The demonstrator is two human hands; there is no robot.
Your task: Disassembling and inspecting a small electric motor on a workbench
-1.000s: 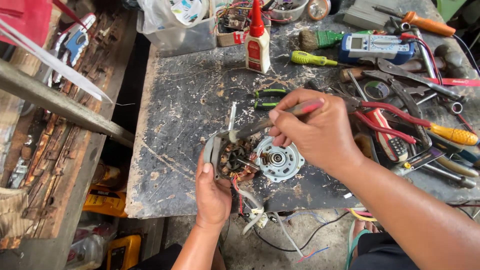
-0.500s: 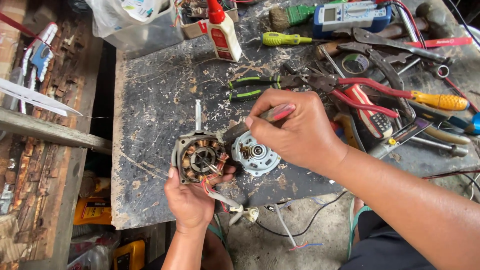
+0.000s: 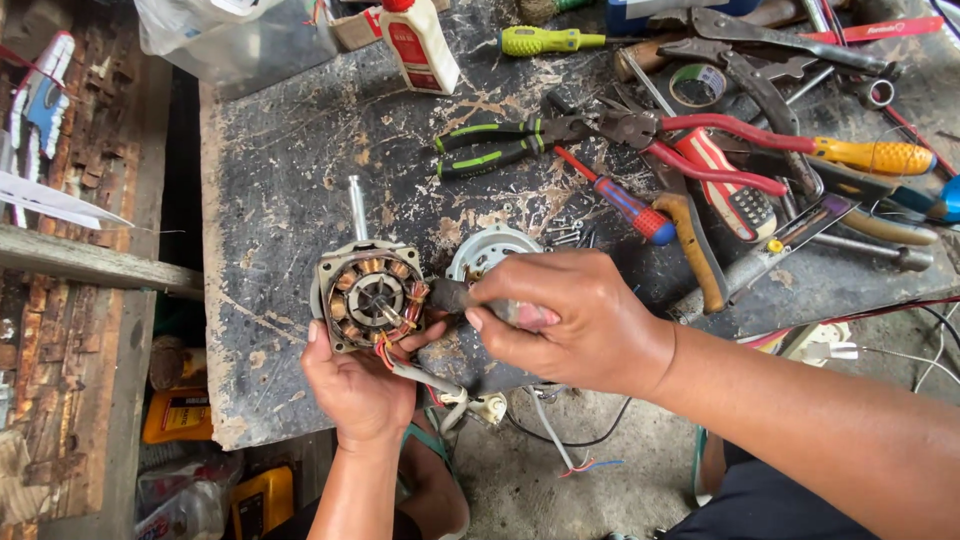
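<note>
bare bench top [image 3: 290, 190] left, tool pile [image 3: 740, 170] crowding right

The right hand [image 3: 570, 320] hides most of the dark tool [image 3: 452, 296] it grips and part of the round motor cover [image 3: 490, 250] behind it. At the worktop's [image 3: 290, 200] far edge, the glue bottle [image 3: 420, 40] and plastic bag [image 3: 240, 40] are cut off by the frame's top.

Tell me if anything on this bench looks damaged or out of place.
The motor is open, its copper windings bared, and its round cover lies apart on the bench. Its wires hang loose over the edge. The bench top is badly scratched and flaking, and tools lie in a tangled heap at the right.
</note>
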